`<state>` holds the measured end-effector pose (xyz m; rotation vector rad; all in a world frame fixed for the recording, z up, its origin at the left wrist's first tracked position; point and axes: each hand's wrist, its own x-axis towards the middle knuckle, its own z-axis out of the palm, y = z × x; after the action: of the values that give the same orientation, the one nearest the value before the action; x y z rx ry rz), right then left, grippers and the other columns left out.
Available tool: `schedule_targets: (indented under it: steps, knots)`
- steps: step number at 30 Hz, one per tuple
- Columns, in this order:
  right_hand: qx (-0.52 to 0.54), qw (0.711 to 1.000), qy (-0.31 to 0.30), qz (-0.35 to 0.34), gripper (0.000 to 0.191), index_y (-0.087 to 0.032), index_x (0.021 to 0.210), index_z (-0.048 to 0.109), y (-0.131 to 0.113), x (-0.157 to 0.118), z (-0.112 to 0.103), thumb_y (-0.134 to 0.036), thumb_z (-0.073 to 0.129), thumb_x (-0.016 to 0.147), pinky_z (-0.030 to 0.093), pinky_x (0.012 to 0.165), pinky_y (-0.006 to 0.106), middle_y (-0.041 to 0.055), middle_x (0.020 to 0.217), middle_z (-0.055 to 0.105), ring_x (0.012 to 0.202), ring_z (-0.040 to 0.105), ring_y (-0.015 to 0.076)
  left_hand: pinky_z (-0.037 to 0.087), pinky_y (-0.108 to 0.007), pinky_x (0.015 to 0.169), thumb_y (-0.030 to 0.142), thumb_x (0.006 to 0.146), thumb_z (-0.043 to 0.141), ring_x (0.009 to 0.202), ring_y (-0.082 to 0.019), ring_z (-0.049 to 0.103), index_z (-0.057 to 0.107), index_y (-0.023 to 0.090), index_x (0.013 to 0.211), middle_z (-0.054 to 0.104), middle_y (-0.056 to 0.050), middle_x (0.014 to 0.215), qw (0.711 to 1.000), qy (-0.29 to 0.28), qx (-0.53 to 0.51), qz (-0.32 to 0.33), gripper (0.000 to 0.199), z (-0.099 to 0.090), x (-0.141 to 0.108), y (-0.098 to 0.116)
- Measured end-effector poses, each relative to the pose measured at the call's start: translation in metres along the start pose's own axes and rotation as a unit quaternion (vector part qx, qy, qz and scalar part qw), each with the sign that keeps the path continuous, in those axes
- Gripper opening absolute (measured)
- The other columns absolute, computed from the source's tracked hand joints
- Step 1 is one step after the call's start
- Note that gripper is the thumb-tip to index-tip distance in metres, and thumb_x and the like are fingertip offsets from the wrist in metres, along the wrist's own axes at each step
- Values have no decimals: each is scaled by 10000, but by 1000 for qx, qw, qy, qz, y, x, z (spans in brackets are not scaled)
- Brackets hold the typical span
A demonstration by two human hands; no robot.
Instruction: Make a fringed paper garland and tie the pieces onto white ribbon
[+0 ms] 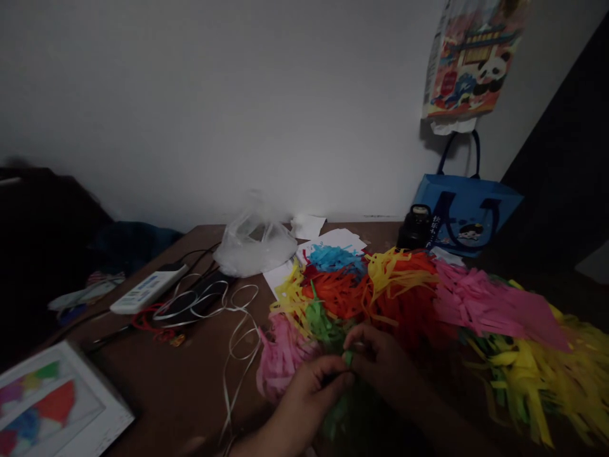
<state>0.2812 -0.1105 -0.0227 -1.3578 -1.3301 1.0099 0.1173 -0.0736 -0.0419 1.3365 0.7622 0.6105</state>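
My left hand (309,393) and my right hand (380,362) meet low in the middle of the view. Both pinch the narrow twisted part of a green paper tassel (349,359). Its lower strips hang in shadow beneath my fingers. Just beyond are a lighter green fringe (323,320) and a pink tassel (285,358), the latter left of my hands. Behind lie fringed paper tassels in yellow (292,295), orange-red (335,292) and blue (335,257). To the right of my right hand spreads a pink fringed sheet (499,301), with yellow-green strips (537,374) nearer me.
On the brown table (166,381) a thin pale ribbon (245,311) lies in loops. Around it are a white power strip (150,289), a red cord (152,317), a clear plastic bag (257,244) and a printed box (61,400). A black bottle (413,228) stands beside a blue bag (469,212).
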Motion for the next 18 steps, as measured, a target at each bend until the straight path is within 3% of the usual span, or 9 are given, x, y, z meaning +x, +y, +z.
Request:
schedule_targets:
  steps: [2, 6, 10, 13, 16, 18]
  knots:
    - [52, 999, -5, -8, 175, -207, 955, 599, 2, 2, -7, -288, 588, 801, 338, 548, 205, -61, 667, 470, 605, 443, 116, 428, -202, 581, 453, 722, 776, 617, -121, 551, 699, 157, 720, 642, -4, 684, 994, 12, -99, -39, 306, -1, 1, 2]
    - [40, 996, 68, -51, 149, -214, 945, 580, 2, -3, -13, -343, 510, 925, 363, 603, 219, -36, 742, 509, 655, 472, 122, 462, -181, 592, 387, 681, 836, 653, -110, 603, 698, 162, 769, 673, -10, 738, 963, 20, -254, -85, 279, -2, -2, 10]
    - [14, 997, -9, -75, 115, -219, 964, 542, -5, -11, -4, -311, 474, 952, 401, 687, 236, -14, 814, 577, 740, 548, 136, 502, -203, 670, 306, 630, 879, 757, -146, 653, 717, 180, 821, 709, -22, 812, 933, 27, -344, -99, 280, -3, -5, 16]
    - [7, 997, -50, -66, 53, -223, 941, 484, -7, -14, 2, -274, 470, 947, 384, 651, 228, -53, 694, 514, 658, 507, 124, 507, -228, 683, 306, 671, 852, 709, -149, 649, 723, 178, 829, 708, -25, 776, 928, 21, -362, -83, 240, -6, -2, 16]
    - [-4, 998, -29, -49, 82, -224, 920, 472, -5, -12, 1, -239, 545, 887, 339, 576, 214, -75, 659, 464, 594, 451, 111, 490, -227, 671, 368, 709, 818, 660, -136, 616, 729, 162, 807, 682, -24, 715, 949, 8, -312, -42, 245, -8, 2, 15]
    - [-2, 999, -3, -41, 130, -209, 957, 534, -6, -9, -2, -259, 593, 853, 371, 618, 224, -44, 742, 532, 675, 512, 127, 467, -215, 637, 431, 705, 808, 645, -130, 583, 733, 159, 772, 667, -23, 711, 972, 8, -236, 0, 290, -10, 3, 14]
